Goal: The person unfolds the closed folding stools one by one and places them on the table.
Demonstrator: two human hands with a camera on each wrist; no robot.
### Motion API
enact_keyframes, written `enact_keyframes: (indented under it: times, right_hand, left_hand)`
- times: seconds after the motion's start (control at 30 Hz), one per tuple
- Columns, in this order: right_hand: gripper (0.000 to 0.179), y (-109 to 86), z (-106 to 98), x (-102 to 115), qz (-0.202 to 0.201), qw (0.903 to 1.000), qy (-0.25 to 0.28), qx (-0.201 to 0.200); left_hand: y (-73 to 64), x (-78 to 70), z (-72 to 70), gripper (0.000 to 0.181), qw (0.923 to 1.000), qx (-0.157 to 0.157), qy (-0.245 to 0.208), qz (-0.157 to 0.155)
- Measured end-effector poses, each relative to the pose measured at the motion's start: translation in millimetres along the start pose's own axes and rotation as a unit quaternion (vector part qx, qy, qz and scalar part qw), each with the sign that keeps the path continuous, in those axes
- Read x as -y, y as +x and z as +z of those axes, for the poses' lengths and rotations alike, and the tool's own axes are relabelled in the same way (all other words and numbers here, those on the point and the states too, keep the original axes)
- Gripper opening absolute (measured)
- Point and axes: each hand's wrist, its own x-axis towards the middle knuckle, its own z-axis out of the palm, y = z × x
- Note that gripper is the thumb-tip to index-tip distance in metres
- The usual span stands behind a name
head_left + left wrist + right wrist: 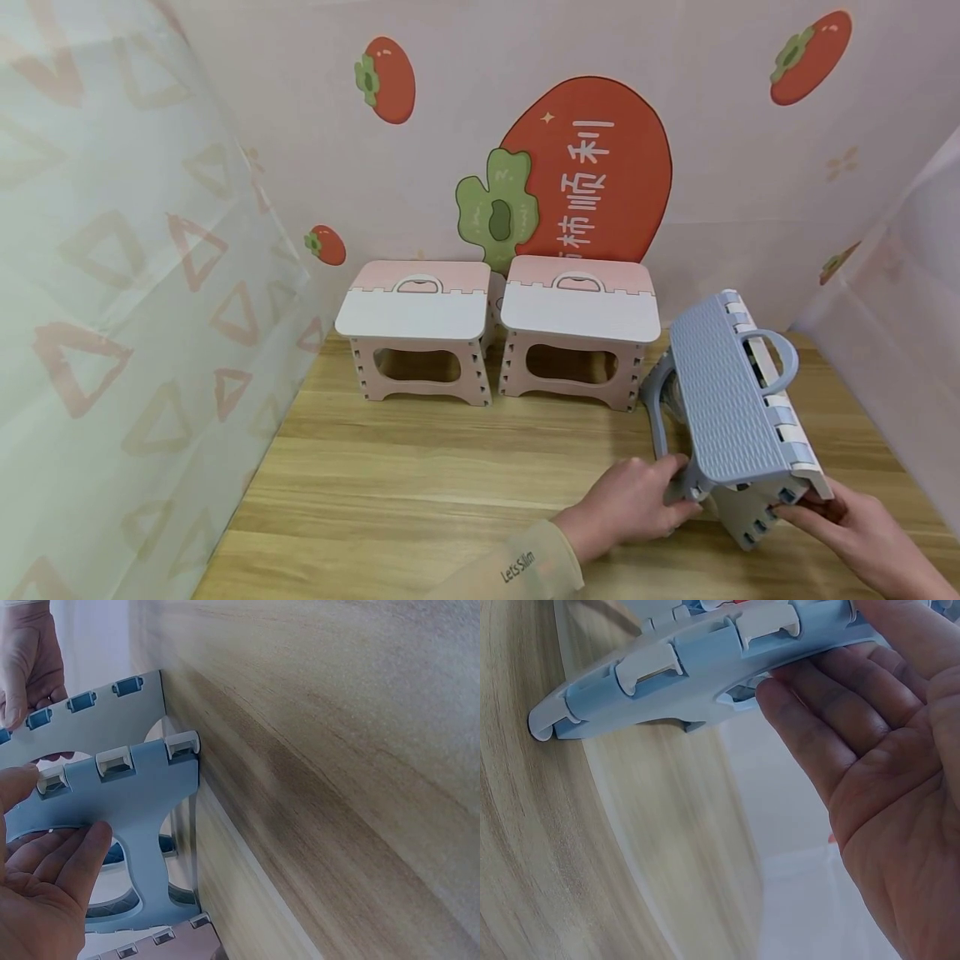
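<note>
A blue and white folding step stool [727, 392] stands tilted on the right side of the wooden surface, its top bent along the hinge line and its carry handle sticking out. My left hand [637, 508] grips one leg panel. In the left wrist view its fingers [86, 862] reach through the cutout of the blue panel [142, 802], with the thumb on the panel's edge. On the opposite leg panel, my right hand [855, 529] holds on, fingers curled under at the opening in the right wrist view. The stool's inner side is mostly hidden.
Two pink and white folding stools [412, 317] [581, 312] stand upright side by side against the back wall, left of the blue one. Persimmon-printed sheeting [315, 125] covers the back, with more sheeting [112, 333] at the left. Wood-grain surface [420, 467] extends in front.
</note>
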Motion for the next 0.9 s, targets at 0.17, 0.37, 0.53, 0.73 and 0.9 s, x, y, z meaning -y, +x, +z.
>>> enact_keyframes:
  times: [0.17,0.37,0.53,0.73,0.9]
  right_hand:
    - [0.033,-0.3,0.0,-1.3,-0.005,0.9999,-0.005,-0.009]
    - [0.037,-0.7,-0.6,-2.8,-0.009,0.9998,-0.012,-0.014]
    - [0.023,-3.4,0.4,-4.0,-0.012,0.9994,-0.019,-0.028]
    - [0.023,-3.3,-1.6,-6.3,-0.001,0.9993,-0.031,-0.023]
    - [0.038,-1.1,-4.6,-10.9,-0.01,0.999,-0.036,-0.022]
  left_hand:
    - [0.0,0.4,-0.2,0.046,1.0,0.003,-0.003,-0.001]
    - [-0.4,0.4,-0.7,0.047,0.9999,0.007,-0.006,-0.006]
    - [-0.3,0.1,-1.5,0.046,0.9999,0.01,-0.005,-0.007]
    - [-0.3,0.5,-2.3,0.045,0.9999,0.011,-0.007,-0.007]
    - [-0.3,1.1,-3.1,0.045,0.9999,0.011,-0.008,-0.006]
